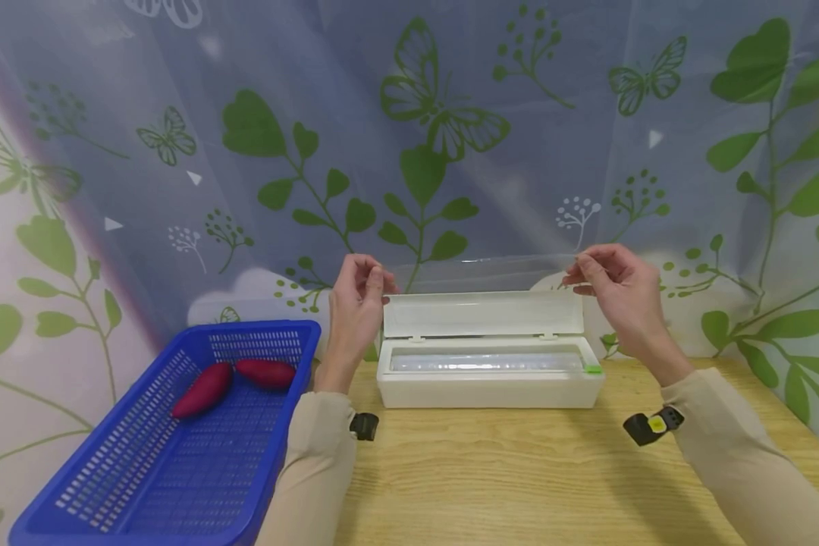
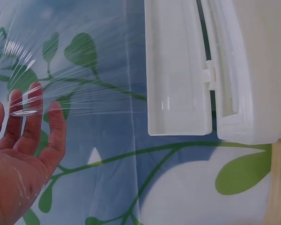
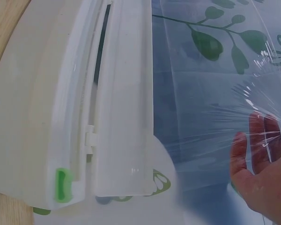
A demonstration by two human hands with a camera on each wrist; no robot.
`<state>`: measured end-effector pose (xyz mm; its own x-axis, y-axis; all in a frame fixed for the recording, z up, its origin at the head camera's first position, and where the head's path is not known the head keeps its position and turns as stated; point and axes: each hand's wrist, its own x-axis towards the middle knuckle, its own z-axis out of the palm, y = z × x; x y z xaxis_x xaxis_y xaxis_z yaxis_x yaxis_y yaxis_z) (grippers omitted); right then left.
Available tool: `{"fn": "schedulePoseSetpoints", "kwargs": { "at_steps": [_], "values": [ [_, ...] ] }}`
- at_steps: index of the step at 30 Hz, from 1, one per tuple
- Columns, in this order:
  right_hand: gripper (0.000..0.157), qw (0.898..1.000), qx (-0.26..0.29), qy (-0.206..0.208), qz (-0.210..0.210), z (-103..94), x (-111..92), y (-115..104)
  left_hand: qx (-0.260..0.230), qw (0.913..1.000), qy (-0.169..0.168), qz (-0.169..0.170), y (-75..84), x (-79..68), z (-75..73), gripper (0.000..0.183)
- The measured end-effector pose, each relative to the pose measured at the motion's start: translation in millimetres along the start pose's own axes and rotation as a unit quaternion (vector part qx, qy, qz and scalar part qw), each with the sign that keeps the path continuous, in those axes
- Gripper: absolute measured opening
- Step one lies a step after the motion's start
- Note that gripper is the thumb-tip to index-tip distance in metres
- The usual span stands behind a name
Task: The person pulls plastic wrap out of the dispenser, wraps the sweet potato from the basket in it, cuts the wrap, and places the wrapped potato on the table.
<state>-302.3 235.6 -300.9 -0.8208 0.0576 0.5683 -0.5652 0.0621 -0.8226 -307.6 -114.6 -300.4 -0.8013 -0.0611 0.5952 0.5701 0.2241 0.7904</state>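
A clear sheet of cling film (image 1: pixel 478 267) is stretched between both hands above the back of a white film dispenser (image 1: pixel 491 393). My left hand (image 1: pixel 359 307) pinches the film's left corner between thumb and fingers. At the other corner, my right hand (image 1: pixel 621 292) pinches the film too. In the wrist views, crease lines fan out from the fingers of each hand. The dispenser's lid (image 1: pixel 483 315) is tipped back on its hinges. A roll of film (image 1: pixel 484 362) lies inside, with a green slider (image 1: pixel 592 369) at the right end of the front edge.
To the left stands a blue plastic basket (image 1: pixel 95 485) holding two dark red sweet potatoes (image 1: pixel 205 390). The dispenser sits on a wooden table (image 1: pixel 491 470). Behind it hangs a curtain (image 1: pixel 519 152) printed with leaves and butterflies.
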Motion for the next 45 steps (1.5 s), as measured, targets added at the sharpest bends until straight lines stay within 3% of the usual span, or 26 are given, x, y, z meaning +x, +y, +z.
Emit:
{"fn": "schedulePoseSetpoints", "kwargs": {
  "at_steps": [16,24,45],
  "values": [
    [0.014,0.999,0.048,0.005,-0.007,0.9,7,-14,-0.018,0.9997,-0.006,0.017,10.3,9.2,-3.3,0.014],
    [0.016,0.999,0.023,0.021,-0.008,2.0,10,-22,-0.014,0.9996,-0.006,0.022,17.3,12.9,-4.5,0.015],
    [0.014,0.997,0.055,0.024,-0.051,3.1,15,-35,-0.02,0.9992,-0.002,0.034,31.0,16.6,-7.3,0.015]
  ]
}}
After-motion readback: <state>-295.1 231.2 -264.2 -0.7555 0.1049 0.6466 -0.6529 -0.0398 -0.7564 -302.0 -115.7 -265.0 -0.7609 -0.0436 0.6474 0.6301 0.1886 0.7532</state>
